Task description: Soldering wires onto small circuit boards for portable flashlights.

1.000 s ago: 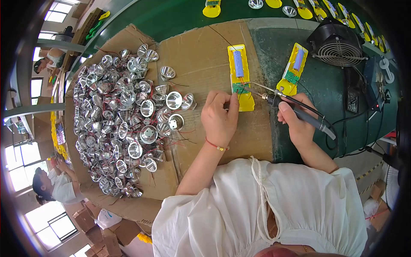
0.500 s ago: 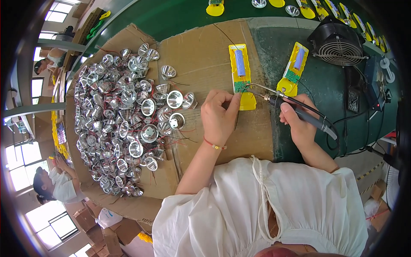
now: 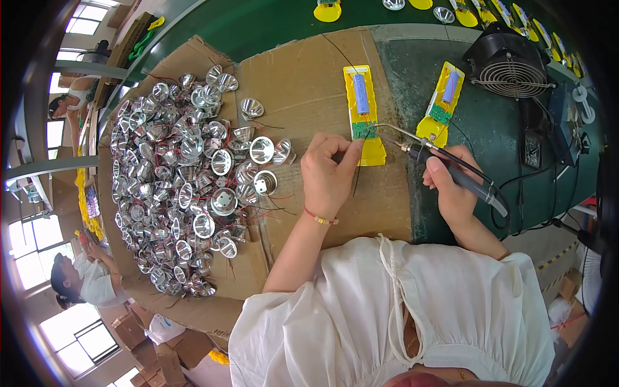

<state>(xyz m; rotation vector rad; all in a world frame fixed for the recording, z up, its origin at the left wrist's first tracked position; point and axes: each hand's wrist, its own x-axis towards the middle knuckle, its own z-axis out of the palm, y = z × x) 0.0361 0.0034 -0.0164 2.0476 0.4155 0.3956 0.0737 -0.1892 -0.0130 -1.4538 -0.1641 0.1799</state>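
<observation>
My right hand (image 3: 456, 193) is wrapped around a soldering iron (image 3: 467, 180) with a thin metal solder-feed tube (image 3: 403, 131) along it. The tube's end points at the green circuit board (image 3: 363, 130) in a yellow plastic casing (image 3: 373, 155). A blue cylindrical battery (image 3: 361, 95) sits above that board in the casing. At the casing's left edge, my left hand (image 3: 327, 174) pinches a thin dark wire (image 3: 356, 177) between thumb and forefinger. To the right lies a second yellow casing (image 3: 434, 132) with its own battery and board.
Many silver reflector cups (image 3: 193, 148) with red and dark wires pile up on cardboard (image 3: 300, 71) at left. A black fan (image 3: 509, 64) stands at back right, beside cables and a dark powered box (image 3: 560, 129). More yellow casings (image 3: 500, 14) line the far edge. Two people work at far left.
The soldering iron's tip has drawn back slightly to the right from the board. My left hand stays nearly still, pinching the wire.
</observation>
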